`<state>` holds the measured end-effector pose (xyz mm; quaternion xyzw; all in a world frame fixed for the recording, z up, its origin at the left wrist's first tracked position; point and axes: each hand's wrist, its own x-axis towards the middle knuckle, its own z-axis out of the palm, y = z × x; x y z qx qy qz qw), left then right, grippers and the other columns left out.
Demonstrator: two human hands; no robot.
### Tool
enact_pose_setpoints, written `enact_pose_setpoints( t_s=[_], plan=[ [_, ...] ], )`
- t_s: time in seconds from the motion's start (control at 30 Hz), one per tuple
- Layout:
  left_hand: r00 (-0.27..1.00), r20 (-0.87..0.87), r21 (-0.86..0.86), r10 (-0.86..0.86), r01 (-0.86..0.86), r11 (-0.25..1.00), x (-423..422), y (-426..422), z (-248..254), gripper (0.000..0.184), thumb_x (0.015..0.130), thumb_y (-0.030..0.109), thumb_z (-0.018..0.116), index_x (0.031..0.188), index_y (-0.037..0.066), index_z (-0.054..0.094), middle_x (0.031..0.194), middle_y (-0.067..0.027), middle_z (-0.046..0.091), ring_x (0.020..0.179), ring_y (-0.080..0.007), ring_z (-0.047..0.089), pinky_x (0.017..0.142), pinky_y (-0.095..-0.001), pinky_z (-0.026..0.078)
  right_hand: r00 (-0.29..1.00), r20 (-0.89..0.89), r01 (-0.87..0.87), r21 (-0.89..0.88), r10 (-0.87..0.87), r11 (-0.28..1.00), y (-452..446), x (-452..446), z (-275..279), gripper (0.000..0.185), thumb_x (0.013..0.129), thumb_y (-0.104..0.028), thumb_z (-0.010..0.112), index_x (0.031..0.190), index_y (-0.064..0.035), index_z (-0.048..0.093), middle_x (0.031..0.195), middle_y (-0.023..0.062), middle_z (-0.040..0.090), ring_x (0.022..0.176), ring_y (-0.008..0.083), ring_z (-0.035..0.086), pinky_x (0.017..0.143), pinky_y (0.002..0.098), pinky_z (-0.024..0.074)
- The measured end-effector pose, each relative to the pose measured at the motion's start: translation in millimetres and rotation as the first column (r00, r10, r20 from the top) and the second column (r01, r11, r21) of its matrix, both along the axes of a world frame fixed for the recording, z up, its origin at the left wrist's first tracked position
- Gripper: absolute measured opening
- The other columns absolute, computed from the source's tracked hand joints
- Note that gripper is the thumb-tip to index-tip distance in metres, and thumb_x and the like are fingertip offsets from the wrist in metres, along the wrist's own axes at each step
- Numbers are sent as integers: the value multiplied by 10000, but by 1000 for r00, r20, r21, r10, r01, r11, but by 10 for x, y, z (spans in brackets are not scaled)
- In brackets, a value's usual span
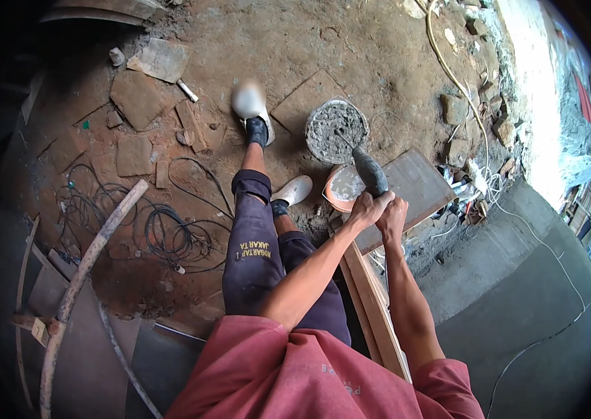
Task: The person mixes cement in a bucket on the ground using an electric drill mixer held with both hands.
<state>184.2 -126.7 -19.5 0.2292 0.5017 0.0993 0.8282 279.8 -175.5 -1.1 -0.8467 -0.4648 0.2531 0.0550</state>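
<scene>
Tangled black cable (159,222) on brown dirt (281,42), curved wooden pole (86,264) at left, pale hose (443,61) near rough stones (455,109)

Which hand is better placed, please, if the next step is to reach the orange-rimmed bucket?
Probably the left hand: it is nearer the orange-rimmed bucket, while the right hand is farther. Both hold the dark tool, so the left would first need to release it.
</scene>
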Motion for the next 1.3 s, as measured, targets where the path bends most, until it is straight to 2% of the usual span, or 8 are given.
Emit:
enact_pose_setpoints(
  t_s=[0.2, 0.3, 0.5, 0.6, 0.77, 0.97, 1.1, 1.3],
  plan=[
    [1000, -3, -1, -23, 23, 1000, 2, -5, -13, 489, 824, 470, 645, 758, -14, 626, 741, -99, 654, 732, -183, 610, 691, -355, 489, 1000, -6, 7, 8, -7, 1000, 4, -5, -2, 374, 742, -265, 672, 699, 92, 567, 659, 306, 573, 651, 475, 616, 559, 470, 475],
    [1000, 9, 28, 26, -26, 999, 7, -19, -19, 495, 824, 472, 646, 762, -19, 627, 736, -107, 652, 727, -189, 612, 690, -360, 488, 999, -18, 35, -16, -35, 999, 19, -27, 34, 364, 757, -263, 657, 734, 96, 598, 679, 322, 571, 680, 483, 628, 573, 479, 488],
    [1000, -1, 50, -17, 17, 999, -47, 0, -21, 496, 828, 463, 641, 766, -29, 622, 736, -130, 651, 725, -207, 616, 700, -366, 487, 999, -35, 37, 6, -37, 999, 25, -57, 28, 358, 763, -269, 663, 737, 84, 604, 683, 313, 571, 682, 463, 640, 573, 468, 490],
    [998, -18, 24, -59, 59, 998, -38, 34, 18, 489, 829, 456, 641, 771, -29, 622, 737, -125, 649, 721, -204, 612, 697, -365, 487, 998, -39, 40, -11, -40, 999, 50, -47, 59, 355, 761, -270, 667, 740, 80, 607, 681, 311, 572, 685, 467, 637, 577, 467, 493],
    [1000, 8, 20, 25, -25, 999, -10, 48, 35, 467, 824, 444, 648, 764, -18, 615, 732, -98, 639, 707, -179, 597, 685, -360, 486, 997, -48, 55, 11, -54, 998, 66, -43, 57, 357, 742, -241, 674, 715, 100, 570, 657, 308, 569, 662, 470, 628, 545, 456, 474],
    [1000, 21, 23, -18, 18, 1000, -84, 89, 77, 438, 822, 427, 655, 738, 1, 600, 726, -76, 628, 696, -172, 579, 675, -360, 480, 997, -27, 71, -9, -72, 997, 24, -78, 51, 341, 754, -250, 658, 747, 86, 601, 673, 306, 576, 681, 467, 636, 572, 469, 493],
    [999, 32, 31, 22, -23, 999, -95, 78, 19, 437, 823, 425, 653, 726, 2, 597, 707, -72, 620, 684, -167, 575, 660, -359, 473, 998, -27, 51, 34, -50, 998, 49, -112, 19, 341, 752, -251, 660, 744, 84, 597, 674, 303, 578, 675, 463, 637, 574, 469, 494],
    [999, 42, 36, -28, 27, 999, -119, 65, -33, 467, 826, 442, 640, 702, -6, 592, 700, -83, 626, 685, -173, 584, 660, -355, 473, 998, -21, 66, 28, -66, 997, 70, -172, 44, 333, 755, -258, 661, 760, 70, 605, 704, 297, 591, 687, 456, 641, 589, 462, 495]
  ],
)
